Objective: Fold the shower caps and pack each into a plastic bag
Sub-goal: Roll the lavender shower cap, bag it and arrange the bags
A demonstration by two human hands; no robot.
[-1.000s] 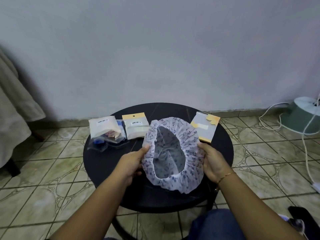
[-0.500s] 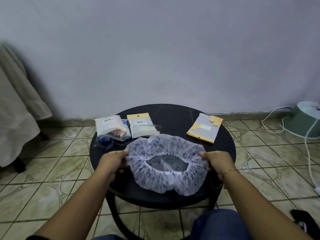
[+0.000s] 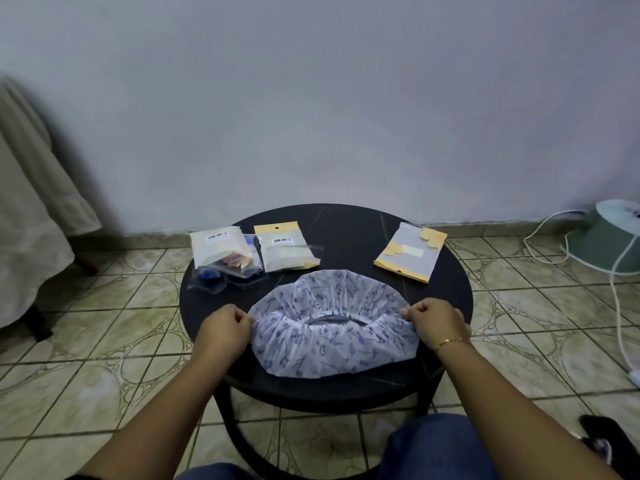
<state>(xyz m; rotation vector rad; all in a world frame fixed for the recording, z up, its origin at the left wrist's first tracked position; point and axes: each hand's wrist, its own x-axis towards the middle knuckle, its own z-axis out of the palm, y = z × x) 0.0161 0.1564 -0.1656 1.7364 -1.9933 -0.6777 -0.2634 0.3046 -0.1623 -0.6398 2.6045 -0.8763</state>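
Change observed: the shower cap (image 3: pixel 332 323), held upright and open-mouthed between the hands a second ago, is now lying on the worktop (image 3: pixel 446 292), stretched sideways so its opening is narrowing to a slit.
Meaning for task: the cap is being flattened, which I judge to be the preparation for the first fold; no fold is made yet and nothing of this cap is bagged.
Left hand (image 3: pixel 225 327): fingers curled, pinching the cap's left edge and pulling it leftward.
Right hand (image 3: pixel 436 322): fingers curled, pinching the cap's right edge; a thin bracelet is showing at the wrist.
Cap location: resting on the near half of the worktop, centred between the two hands, its near edge close to the worktop's near rim.
Count, shower caps: one loose cap in view.
Count, flat bags: one yellow-edged bag (image 3: pixel 410 251) lying at far right, apparently empty.
Count, filled packets: two white-labelled packets at far left, packet one (image 3: pixel 216 249) and packet two (image 3: pixel 284 249), lying side by side.
Count, other packaging: clear wrappers with blue contents (image 3: pixel 225 278) lying under and near packet one; the number cannot be told.
Count, hands: two, both engaged.
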